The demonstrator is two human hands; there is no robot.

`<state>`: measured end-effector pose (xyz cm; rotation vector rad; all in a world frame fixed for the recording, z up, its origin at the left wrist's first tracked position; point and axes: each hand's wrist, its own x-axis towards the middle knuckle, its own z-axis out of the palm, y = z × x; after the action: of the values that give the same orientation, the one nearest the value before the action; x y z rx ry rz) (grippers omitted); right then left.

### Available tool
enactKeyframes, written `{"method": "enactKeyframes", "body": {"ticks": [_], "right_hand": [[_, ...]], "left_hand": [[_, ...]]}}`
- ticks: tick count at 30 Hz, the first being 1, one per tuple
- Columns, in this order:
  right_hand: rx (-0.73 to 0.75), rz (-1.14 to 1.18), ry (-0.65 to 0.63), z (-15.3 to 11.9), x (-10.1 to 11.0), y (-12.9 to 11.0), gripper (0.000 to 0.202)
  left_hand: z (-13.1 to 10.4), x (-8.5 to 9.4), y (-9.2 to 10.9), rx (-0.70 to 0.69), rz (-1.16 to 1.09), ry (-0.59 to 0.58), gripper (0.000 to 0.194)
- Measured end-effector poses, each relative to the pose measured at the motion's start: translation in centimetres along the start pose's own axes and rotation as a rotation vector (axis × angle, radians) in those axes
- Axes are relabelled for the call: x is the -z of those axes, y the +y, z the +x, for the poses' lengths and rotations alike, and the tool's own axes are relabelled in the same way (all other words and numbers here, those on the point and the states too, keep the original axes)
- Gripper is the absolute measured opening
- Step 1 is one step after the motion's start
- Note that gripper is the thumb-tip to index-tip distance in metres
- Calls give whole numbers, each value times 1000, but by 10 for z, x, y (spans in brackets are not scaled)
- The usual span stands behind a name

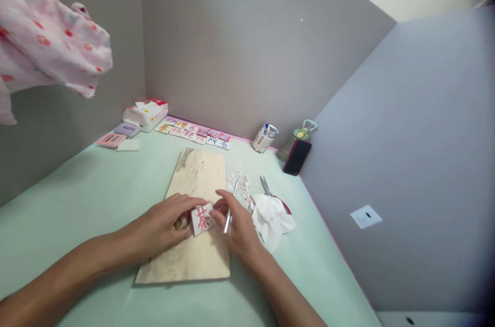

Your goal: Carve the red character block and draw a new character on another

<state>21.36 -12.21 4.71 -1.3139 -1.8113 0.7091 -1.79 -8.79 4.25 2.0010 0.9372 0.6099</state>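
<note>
A small white square piece with a red painted character lies over the wooden board. My left hand grips its left side, fingers along the top edge and thumb below. Under that palm a brown rounded object partly shows; what it is I cannot make out. My right hand holds a slim silver pen-shaped tool slanting between its fingers. The fingertips of this hand are at the right edge of the white piece. Whether the tool's tip touches anything is unclear.
White scraps lie right of the board, near scissors and a crumpled white cloth or tissue. Behind stand lettered tiles, a tissue pack, a can and a phone against a bottle.
</note>
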Motion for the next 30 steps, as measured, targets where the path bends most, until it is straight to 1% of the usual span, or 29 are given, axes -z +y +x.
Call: {"method": "enactKeyframes", "body": {"ticks": [3, 6, 8, 10, 12, 15, 17, 20, 23, 28, 30], "right_hand": [[56, -146, 32, -7, 15, -9, 46], [252, -387, 83, -20, 29, -20, 42], [396, -435, 102, -31, 31, -25, 36], [521, -415, 70, -43, 27, -27, 33], [617, -410, 17, -53, 18, -25, 27], [741, -472, -1, -63, 5, -20, 17], [775, -544, -25, -66, 0, -19, 19], [769, -618, -69, -67, -2, -20, 21], [775, -666, -65, -68, -2, -21, 20], [749, -778, -127, -75, -2, -21, 21], [731, -801, -128, -77, 0, -22, 22]], "left_hand": [[-1, 4, -2, -33, 82, -7, 44], [-1, 4, -3, -43, 119, -16, 46], [-1, 3, -4, -46, 131, -23, 48], [-1, 1, -4, -47, 139, -22, 48], [0, 0, -4, -44, 146, -22, 46], [0, 0, -4, -37, 150, -32, 44], [1, 0, -4, -36, 151, -40, 43], [1, 0, -4, -41, 154, -43, 42], [1, 1, -5, -51, 158, -49, 42], [1, 0, -8, -61, 169, -52, 43], [2, -1, -10, -62, 177, -46, 44]]}}
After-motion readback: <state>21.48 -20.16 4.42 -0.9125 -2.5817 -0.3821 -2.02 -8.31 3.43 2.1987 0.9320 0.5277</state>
